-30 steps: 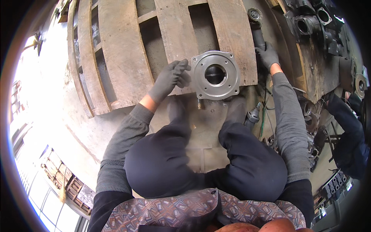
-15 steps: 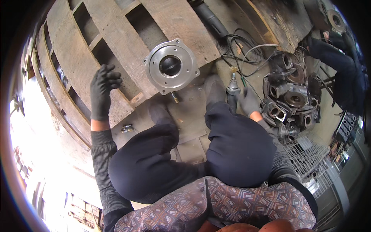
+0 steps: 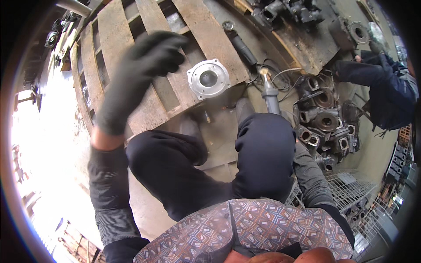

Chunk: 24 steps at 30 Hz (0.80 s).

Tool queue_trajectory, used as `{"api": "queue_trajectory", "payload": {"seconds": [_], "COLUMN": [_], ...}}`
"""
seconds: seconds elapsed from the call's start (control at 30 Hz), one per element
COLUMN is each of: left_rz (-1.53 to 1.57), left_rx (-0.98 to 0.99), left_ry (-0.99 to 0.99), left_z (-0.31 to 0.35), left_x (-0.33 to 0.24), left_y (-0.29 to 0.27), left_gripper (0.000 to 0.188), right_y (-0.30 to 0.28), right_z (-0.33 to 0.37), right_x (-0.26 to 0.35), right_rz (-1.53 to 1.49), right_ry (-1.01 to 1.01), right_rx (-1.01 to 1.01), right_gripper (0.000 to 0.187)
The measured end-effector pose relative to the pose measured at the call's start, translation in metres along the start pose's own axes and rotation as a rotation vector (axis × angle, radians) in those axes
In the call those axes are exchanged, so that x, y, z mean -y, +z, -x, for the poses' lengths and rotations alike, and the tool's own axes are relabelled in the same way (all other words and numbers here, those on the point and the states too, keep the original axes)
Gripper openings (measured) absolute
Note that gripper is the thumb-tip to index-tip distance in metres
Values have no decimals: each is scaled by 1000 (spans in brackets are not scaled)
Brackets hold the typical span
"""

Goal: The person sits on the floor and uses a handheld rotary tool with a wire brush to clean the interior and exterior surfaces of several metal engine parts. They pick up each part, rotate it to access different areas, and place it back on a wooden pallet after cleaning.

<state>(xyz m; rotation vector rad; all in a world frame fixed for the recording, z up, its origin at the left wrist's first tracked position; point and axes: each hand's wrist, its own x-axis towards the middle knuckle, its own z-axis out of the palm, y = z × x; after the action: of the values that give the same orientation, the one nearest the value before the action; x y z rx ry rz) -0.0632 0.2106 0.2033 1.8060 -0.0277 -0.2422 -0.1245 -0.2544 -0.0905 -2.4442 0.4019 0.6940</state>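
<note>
One round metal flange (image 3: 208, 79) with four corner lugs lies on the edge of one slatted pallet (image 3: 210, 33). The left hand (image 3: 151, 57), blurred, is raised over the slats, blocking several; its fingers curl loosely, nothing visible in them. The right hand (image 3: 288, 118) is mostly behind the knee (image 3: 267, 149); its grip I cannot tell. Nearby: two tools, one brush-tipped (image 3: 271, 97), one black (image 3: 243, 49); one co-worker (image 3: 388, 90).

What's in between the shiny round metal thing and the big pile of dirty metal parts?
First a bit of wooden pallet, then a grey tool with a brassy tip, with cables close by. The head view shows it.
</note>
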Motion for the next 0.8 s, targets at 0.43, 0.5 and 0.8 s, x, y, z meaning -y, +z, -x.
{"api": "queue_trajectory", "payload": {"seconds": [0.43, 0.5, 0.8], "left_rz": [1461, 1692, 1920], "left_rx": [-161, -187, -285], "left_ry": [202, 159, 154], "left_z": [-30, -39, -63], "left_x": [24, 35, 79], "left_y": [182, 175, 175], "left_gripper": [43, 45, 51], "right_y": [-195, -188, -112], "right_z": [132, 143, 119], "right_x": [300, 315, 278], "right_rz": [736, 680, -665], "right_ry": [-1005, -1253, -679], "right_rx": [-344, -527, -101], "right_gripper": [57, 55, 49]}}
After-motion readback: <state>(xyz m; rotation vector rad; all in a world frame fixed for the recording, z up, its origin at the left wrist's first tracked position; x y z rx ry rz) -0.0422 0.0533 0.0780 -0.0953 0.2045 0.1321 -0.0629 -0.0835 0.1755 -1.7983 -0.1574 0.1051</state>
